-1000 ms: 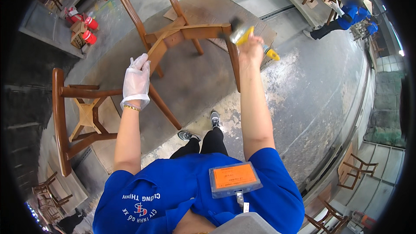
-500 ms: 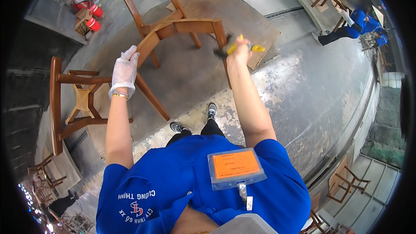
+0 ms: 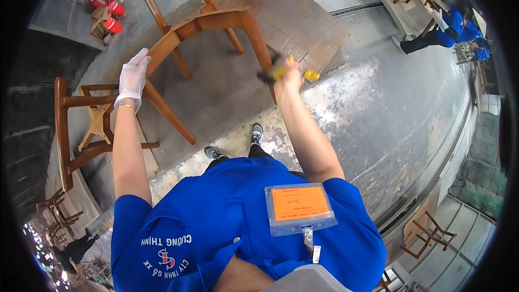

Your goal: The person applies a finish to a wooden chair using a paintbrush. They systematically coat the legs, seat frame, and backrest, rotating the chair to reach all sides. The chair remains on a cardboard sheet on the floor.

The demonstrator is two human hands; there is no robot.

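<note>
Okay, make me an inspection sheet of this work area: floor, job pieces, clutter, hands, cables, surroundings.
Surface: worn concrete floor; stained cardboard sheet.
Job's things: wooden chair frame, seat open; yellow-handled tool, blurred, at its right-side leg, contact unclear.
Clutter: red containers by a cardboard box, upper left; second wooden chair at left.
Grip: left hand, gloved, on the chair frame; right hand, bare, around the yellow-handled tool.
Cables: nothing seen.
Surroundings: co-worker in blue, upper right.

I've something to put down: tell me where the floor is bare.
Free: concrete floor right of the right hand and brush, bordered above by cardboard.
Crowded: the left, where the left hand touches the front chair, close to a second chair.
</note>
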